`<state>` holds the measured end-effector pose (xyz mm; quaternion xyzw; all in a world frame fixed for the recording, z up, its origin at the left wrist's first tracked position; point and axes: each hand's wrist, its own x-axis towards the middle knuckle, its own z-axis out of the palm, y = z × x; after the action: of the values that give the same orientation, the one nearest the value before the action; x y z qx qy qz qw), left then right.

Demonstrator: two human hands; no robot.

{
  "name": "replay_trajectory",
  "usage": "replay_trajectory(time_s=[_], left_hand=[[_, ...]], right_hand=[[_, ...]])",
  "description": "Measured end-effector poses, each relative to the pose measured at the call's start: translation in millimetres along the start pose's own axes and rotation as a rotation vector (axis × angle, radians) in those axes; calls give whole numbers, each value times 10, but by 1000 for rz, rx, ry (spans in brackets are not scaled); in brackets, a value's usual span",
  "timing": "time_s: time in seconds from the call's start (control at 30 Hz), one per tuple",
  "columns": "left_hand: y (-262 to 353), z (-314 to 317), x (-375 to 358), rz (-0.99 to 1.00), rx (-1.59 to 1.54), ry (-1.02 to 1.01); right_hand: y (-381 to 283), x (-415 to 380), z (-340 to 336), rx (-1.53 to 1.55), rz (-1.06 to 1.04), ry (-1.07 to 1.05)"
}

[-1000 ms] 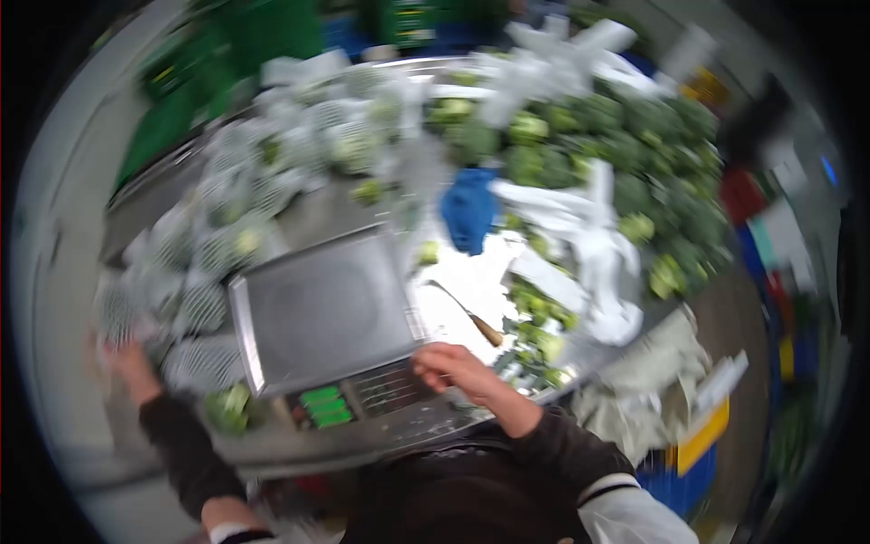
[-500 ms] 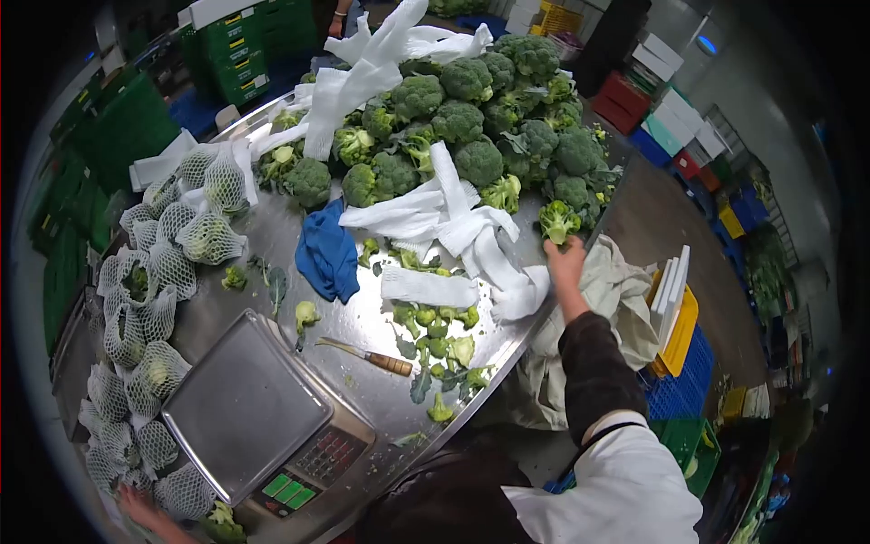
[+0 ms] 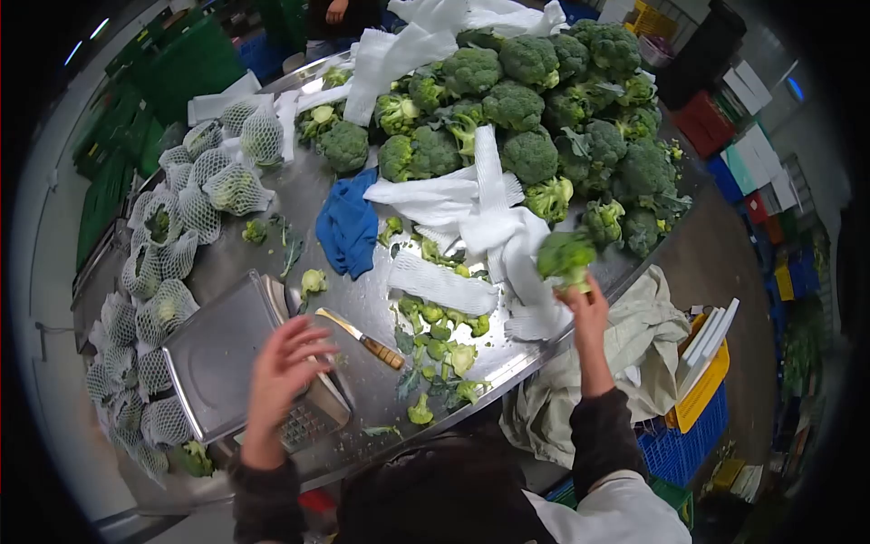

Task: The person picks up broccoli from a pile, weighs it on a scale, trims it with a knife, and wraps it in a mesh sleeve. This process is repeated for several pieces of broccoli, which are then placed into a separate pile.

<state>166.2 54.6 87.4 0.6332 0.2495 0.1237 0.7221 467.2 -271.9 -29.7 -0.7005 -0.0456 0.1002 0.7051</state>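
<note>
My right hand [image 3: 587, 313] grips a broccoli head [image 3: 566, 257] by its stem, above the table's right edge. My left hand [image 3: 288, 370] is over the scale's keypad side, fingers spread, holding nothing. Under it lies the scale's metal pan [image 3: 222, 358]. A knife with a wooden handle [image 3: 382, 352] rests on the metal table between my hands. Trimmed broccoli pieces [image 3: 437, 349] lie beside it. White foam nets [image 3: 512, 245] are strewn in front of the large broccoli pile [image 3: 544, 109]. A blue cloth [image 3: 347, 225] lies left of them.
Net-wrapped broccoli [image 3: 168, 245] lines the table's left side. A pale sack [image 3: 625, 363] hangs by the right edge, near a blue crate [image 3: 684, 444] and a yellow one [image 3: 702, 385]. Another person's hand [image 3: 336, 11] shows at the top. Green crates [image 3: 186, 77] stand behind.
My left hand has come from the lower left corner to above the scale. My right hand has lifted the broccoli off the pile's edge and toward me. The view has shifted.
</note>
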Motion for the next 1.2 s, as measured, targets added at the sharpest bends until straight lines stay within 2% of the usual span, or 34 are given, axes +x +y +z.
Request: replay_trajectory(time_s=[0.03, 0.07, 0.1, 0.17, 0.23, 0.27, 0.3, 0.4, 0.43, 0.5, 0.57, 0.63, 0.7, 0.77, 0.83, 0.9, 0.93, 0.97, 1.0, 1.03, 1.1, 1.17, 1.2], left_hand=[[-61, 248, 120, 43, -56, -85], [-99, 456, 218, 91, -112, -174], [-91, 622, 268, 89, -106, -170], [-87, 790, 312, 29, -202, -192], [-177, 553, 315, 140, -20, -57], [-162, 421, 251, 112, -126, 6], [-209, 218, 173, 115, -105, 97], [-216, -293, -146, 284, 35, 470], [-245, -495, -224, 285, 43, 495], [-425, -895, -419, 413, 418, 791], [-600, -1140, -556, 346, 528, 904], [-820, -1318, -719, 189, 609, 937], [-706, -1207, -778, 204, 623, 929], [-379, -836, -822, 385, 1167, 991], [-323, -490, -772, 425, 718, 708], [-403, -250, -562, 231, -30, 207], [-402, -148, -483, 221, -77, 216], [-394, -54, -414, 208, -124, 227], [-325, 47, -379, 257, -122, 327], [-331, 65, -375, 257, -124, 349], [-377, 58, -392, 224, -289, 412], [-458, 29, -426, 256, -296, 490], [-524, -18, -450, 221, -292, 496]], right_hand=[[-120, -196, 154, -86, 8, -151], [-242, -397, 392, -41, 8, -299], [-366, -569, 645, 5, 4, -447], [-596, -818, 1056, -154, -164, -806], [-773, -913, 1471, -317, -432, -946], [-760, -852, 1606, -250, -440, -1048], [-706, -770, 1685, -226, -412, -1109], [-224, -562, 1775, -635, -559, -663], [-70, -489, 1771, -805, -642, -490], [260, -376, 1684, -1045, -663, -458], [474, -287, 1630, -972, -724, -423], [398, -284, 1628, -795, -593, -383], [169, -408, 1677, -685, -572, -365], [-129, -639, 1719, -580, -542, -350], [-484, -997, 1845, -405, -232, -710], [-750, -1328, 1989, -516, -347, -1006], [-722, -1401, 2020, -521, -356, -1020], [-663, -1453, 2042, -543, -522, -1095], [-628, -1485, 2044, -556, -685, -1167], [-649, -1476, 2023, -551, -689, -1188], [-750, -1378, 1947, -555, -511, -1253], [-686, -1166, 1778, -686, -643, -1172], [-597, -991, 1663, -777, -619, -1133]])
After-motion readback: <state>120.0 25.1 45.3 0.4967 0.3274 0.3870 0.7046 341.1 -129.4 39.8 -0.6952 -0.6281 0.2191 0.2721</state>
